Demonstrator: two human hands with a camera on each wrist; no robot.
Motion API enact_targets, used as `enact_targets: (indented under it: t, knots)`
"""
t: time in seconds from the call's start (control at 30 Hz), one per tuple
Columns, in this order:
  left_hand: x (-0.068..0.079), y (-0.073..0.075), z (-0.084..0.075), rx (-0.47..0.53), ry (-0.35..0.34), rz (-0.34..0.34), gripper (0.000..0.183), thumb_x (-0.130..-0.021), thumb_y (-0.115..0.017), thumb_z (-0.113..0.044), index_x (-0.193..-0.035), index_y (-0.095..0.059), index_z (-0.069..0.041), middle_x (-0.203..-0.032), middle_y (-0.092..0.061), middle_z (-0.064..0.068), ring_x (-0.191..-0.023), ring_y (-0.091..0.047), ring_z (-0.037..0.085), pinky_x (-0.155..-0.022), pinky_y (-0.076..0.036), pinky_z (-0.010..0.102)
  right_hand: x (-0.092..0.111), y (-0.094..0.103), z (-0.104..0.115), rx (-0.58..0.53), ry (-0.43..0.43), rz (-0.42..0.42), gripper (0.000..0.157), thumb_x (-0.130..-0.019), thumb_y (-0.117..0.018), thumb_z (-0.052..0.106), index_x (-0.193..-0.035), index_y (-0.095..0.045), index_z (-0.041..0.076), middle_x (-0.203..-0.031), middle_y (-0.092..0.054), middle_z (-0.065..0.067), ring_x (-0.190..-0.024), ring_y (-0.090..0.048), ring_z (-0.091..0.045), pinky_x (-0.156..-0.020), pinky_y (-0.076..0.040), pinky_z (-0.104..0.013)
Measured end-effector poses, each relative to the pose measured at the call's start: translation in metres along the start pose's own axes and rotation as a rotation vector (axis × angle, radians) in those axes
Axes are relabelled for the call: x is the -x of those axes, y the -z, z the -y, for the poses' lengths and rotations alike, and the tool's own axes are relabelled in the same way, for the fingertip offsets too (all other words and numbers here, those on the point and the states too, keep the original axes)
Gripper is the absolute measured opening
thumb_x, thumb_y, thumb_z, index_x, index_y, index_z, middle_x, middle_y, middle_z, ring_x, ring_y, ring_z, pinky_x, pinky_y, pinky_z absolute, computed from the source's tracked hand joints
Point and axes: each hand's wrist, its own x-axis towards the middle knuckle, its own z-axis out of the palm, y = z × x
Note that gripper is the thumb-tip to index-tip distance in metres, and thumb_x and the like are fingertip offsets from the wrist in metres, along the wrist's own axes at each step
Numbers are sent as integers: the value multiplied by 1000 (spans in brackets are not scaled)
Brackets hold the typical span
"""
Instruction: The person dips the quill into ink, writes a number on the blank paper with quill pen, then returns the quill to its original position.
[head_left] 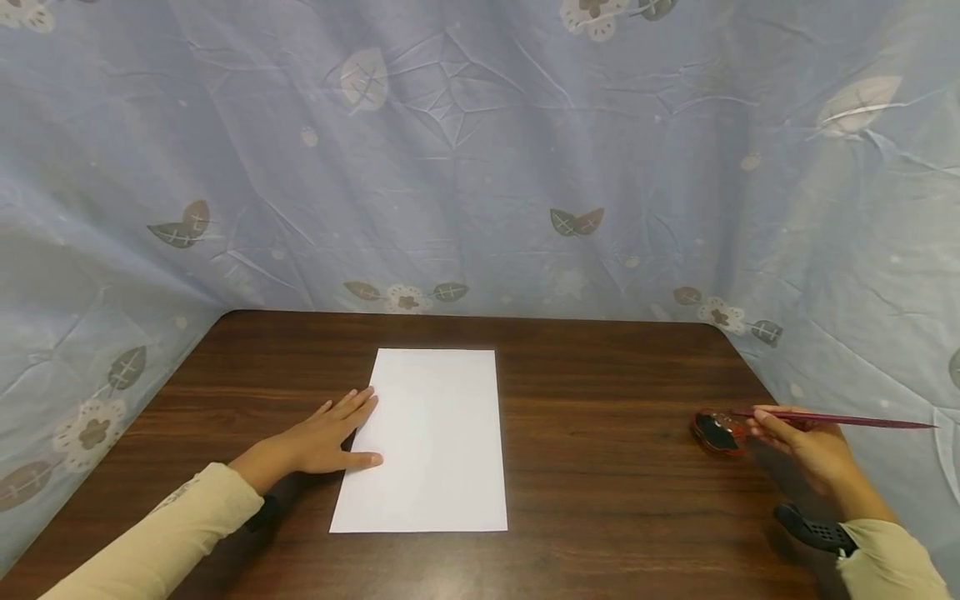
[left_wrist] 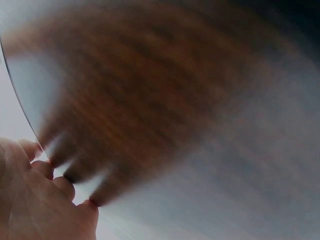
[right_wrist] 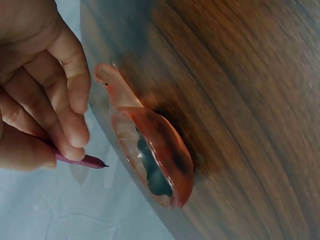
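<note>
A blank white sheet of paper (head_left: 438,450) lies on the brown table. My left hand (head_left: 318,437) rests flat with spread fingers at its left edge, thumb and fingertips over the sheet. At the far right, my right hand (head_left: 813,454) pinches a slender maroon pen (head_left: 881,421) between thumb and fingers. Its long tapered end points right; in the right wrist view the fine dark tip of the pen (right_wrist: 87,161) shows just beyond the fingertips. Close by sits a small translucent orange-red dish (right_wrist: 172,150) with dark stuff inside, apart from the tip in that view.
The dark wood-grain table (head_left: 600,500) has rounded far corners. A blue cloth curtain (head_left: 480,167) with leaf and flower prints hangs behind and along both sides. A black band (head_left: 813,529) circles the right wrist.
</note>
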Motion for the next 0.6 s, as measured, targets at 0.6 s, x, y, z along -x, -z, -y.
enact_targets:
  t: [0.6]
  knots:
    - [0, 1, 0, -11, 19, 17, 100, -86, -57, -63, -152, -17, 0, -159, -10, 20, -144, -8, 44, -111, -6, 66, 3, 7, 6, 165, 10, 236, 38, -94, -47, -13, -106, -73, 13, -99, -74, -3, -88, -71, -13, -73, -57, -28]
